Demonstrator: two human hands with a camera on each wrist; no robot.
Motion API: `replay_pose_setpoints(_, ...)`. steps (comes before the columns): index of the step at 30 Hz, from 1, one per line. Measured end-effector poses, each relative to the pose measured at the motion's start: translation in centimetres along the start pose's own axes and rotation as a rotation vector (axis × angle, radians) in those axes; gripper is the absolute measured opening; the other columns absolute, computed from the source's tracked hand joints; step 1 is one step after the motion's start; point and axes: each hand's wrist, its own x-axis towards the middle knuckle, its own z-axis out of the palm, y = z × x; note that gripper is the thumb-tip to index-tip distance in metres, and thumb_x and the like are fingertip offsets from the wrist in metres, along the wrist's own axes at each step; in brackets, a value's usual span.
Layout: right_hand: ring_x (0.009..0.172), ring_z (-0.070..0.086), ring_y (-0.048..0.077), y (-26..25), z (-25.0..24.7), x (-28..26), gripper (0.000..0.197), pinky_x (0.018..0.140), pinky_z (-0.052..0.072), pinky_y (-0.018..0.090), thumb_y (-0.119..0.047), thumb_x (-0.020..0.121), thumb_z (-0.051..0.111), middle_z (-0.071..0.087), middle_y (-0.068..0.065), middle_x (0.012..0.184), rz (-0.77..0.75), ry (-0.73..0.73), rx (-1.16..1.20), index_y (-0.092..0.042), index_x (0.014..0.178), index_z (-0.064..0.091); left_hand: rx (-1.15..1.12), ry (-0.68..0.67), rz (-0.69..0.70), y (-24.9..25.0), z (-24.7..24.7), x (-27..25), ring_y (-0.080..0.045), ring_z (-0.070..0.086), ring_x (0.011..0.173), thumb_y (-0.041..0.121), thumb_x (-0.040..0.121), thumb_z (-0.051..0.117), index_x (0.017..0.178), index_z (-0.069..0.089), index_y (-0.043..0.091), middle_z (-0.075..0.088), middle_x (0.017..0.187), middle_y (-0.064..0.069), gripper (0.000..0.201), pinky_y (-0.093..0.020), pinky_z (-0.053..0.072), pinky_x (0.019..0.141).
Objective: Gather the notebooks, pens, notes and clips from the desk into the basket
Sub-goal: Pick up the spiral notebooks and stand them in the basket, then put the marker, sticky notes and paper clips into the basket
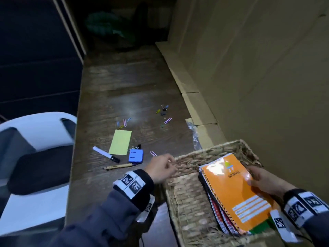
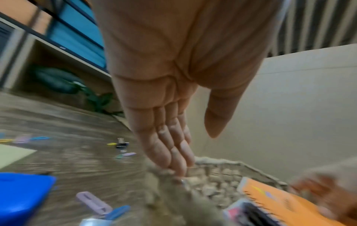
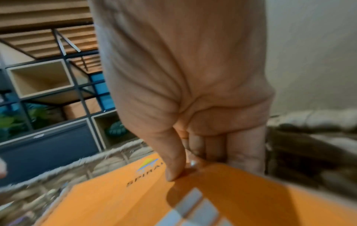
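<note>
A woven basket (image 1: 222, 145) (image 2: 222, 162) (image 3: 115, 154) stands at the desk's near right. My right hand (image 1: 258, 180) (image 3: 185, 160) grips a stack of spiral notebooks inside it, thumb on the orange top one (image 1: 235, 193) (image 2: 280, 203) (image 3: 135, 198), fingers underneath. My left hand (image 1: 165, 166) (image 2: 173, 145) rests straight fingertips on the basket's left rim and holds nothing. On the desk lie a yellow note (image 1: 120, 142), a white marker (image 1: 106, 154), a brown pen (image 1: 121, 166), a blue block (image 1: 135, 156) (image 2: 21, 195) and scattered paper clips (image 1: 124, 122) (image 1: 163, 111) (image 2: 119, 144).
A white chair (image 1: 35, 139) stands against the desk's left edge. A crumpled plastic wrapper (image 1: 194, 134) lies beyond the basket beside the wall ledge (image 1: 195, 104). A lilac clip (image 1: 153, 153) (image 2: 92, 201) lies just left of the basket. The far end of the desk is dark.
</note>
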Motion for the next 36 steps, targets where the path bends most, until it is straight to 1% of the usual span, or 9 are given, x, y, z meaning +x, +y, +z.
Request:
replay_pose_setpoints(3, 0.087, 0.059, 0.017, -0.5, 1.2, 0.7, 0.019, 0.077, 0.046, 0.026, -0.022, 0.089, 0.060, 0.064, 0.000, 0.096, 0.060, 0.008, -0.323, -0.022, 0.106, 0.051, 0.016, 0.097, -0.125, -3.4, -2.1, 0.3, -0.020, 0.065, 0.097, 0.019, 0.090, 0.056, 0.112, 0.061, 0.012, 0.071, 0.106, -0.007, 0.023, -0.023, 0.045, 0.078)
replay_pose_setpoints(6, 0.089, 0.059, 0.018, -0.9, 1.5, 0.5, 0.024, 0.066, 0.039, 0.022, -0.030, 0.089, 0.058, 0.065, -0.002, 0.097, 0.105, -0.009, -0.445, -0.022, 0.110, 0.047, 0.062, 0.195, -0.221, -6.2, -3.8, 0.6, -0.024, 0.064, 0.103, 0.016, 0.090, 0.055, 0.110, 0.062, 0.010, 0.072, 0.105, -0.010, 0.023, -0.025, 0.044, 0.081)
replay_pose_setpoints(9, 0.096, 0.062, 0.020, -2.0, 1.7, -0.3, 0.050, 0.069, 0.039, 0.028, -0.035, 0.086, 0.056, 0.062, 0.001, 0.107, 0.170, 0.012, -0.522, -0.019, 0.129, 0.037, 0.044, 0.221, -0.336, -9.2, -4.7, 0.5, -0.026, 0.064, 0.103, 0.017, 0.090, 0.055, 0.111, 0.061, 0.009, 0.072, 0.106, -0.014, 0.023, -0.025, 0.044, 0.078)
replay_pose_setpoints(11, 0.103, 0.063, 0.023, -3.9, 1.3, -1.0, 0.045, 0.070, 0.042, 0.032, -0.039, 0.082, 0.059, 0.061, 0.004, 0.118, 0.150, 0.093, -0.543, -0.024, 0.118, 0.037, 0.060, 0.242, -0.380, -11.2, -5.1, 0.4, -0.030, 0.064, 0.102, 0.018, 0.092, 0.053, 0.110, 0.061, 0.007, 0.070, 0.107, -0.016, 0.023, -0.028, 0.048, 0.083)
replay_pose_setpoints(14, 0.094, 0.064, 0.022, -9.5, -0.3, -1.3, 0.037, 0.067, 0.048, 0.032, -0.043, 0.078, 0.067, 0.067, 0.000, 0.108, -0.046, 0.183, -0.512, -0.029, 0.097, 0.039, 0.116, 0.293, -0.424, -13.9, -5.7, 0.0, -0.031, 0.063, 0.105, 0.012, 0.090, 0.052, 0.108, 0.062, 0.006, 0.069, 0.110, -0.016, 0.021, -0.032, 0.049, 0.088)
replay_pose_setpoints(19, 0.073, 0.060, 0.022, -24.1, -0.4, -0.7, 0.019, 0.055, 0.036, 0.027, -0.030, 0.084, 0.065, 0.062, -0.002, 0.077, -0.495, 0.304, -0.368, -0.021, 0.085, 0.049, 0.190, 0.358, -0.445, -16.5, -6.0, 0.3, -0.029, 0.060, 0.112, 0.003, 0.087, 0.053, 0.112, 0.063, 0.007, 0.065, 0.117, -0.015, 0.027, -0.031, 0.047, 0.092)
replay_pose_setpoints(25, 0.103, 0.062, 0.034, -36.6, 8.9, 6.0, 0.025, 0.080, 0.049, 0.036, -0.015, 0.083, 0.056, 0.064, 0.016, 0.111, -0.604, 0.038, -0.586, -0.010, 0.107, 0.054, 0.286, 0.295, -0.276, -16.9, -4.5, 1.7, -0.032, 0.058, 0.103, 0.001, 0.084, 0.053, 0.100, 0.066, 0.006, 0.060, 0.108, -0.014, 0.021, -0.034, 0.047, 0.089)
replay_pose_setpoints(28, 0.108, 0.059, 0.034, -38.5, 13.2, 8.8, 0.040, 0.076, 0.048, 0.037, -0.010, 0.083, 0.061, 0.059, 0.018, 0.119, -0.530, -0.138, -0.776, -0.003, 0.121, 0.049, 0.324, 0.245, -0.248, -17.2, -4.0, 2.0, -0.031, 0.057, 0.104, 0.001, 0.085, 0.052, 0.104, 0.064, 0.008, 0.059, 0.110, -0.012, 0.024, -0.038, 0.048, 0.092)
replay_pose_setpoints(36, 0.102, 0.065, 0.029, -38.9, 17.2, 11.8, 0.035, 0.069, 0.047, 0.032, -0.011, 0.080, 0.068, 0.066, 0.013, 0.115, -0.419, -0.276, -0.923, -0.003, 0.114, 0.065, 0.332, 0.269, -0.266, -18.4, -3.9, 1.7, -0.031, 0.053, 0.108, 0.000, 0.085, 0.050, 0.105, 0.062, 0.008, 0.056, 0.114, -0.013, 0.024, -0.036, 0.047, 0.093)
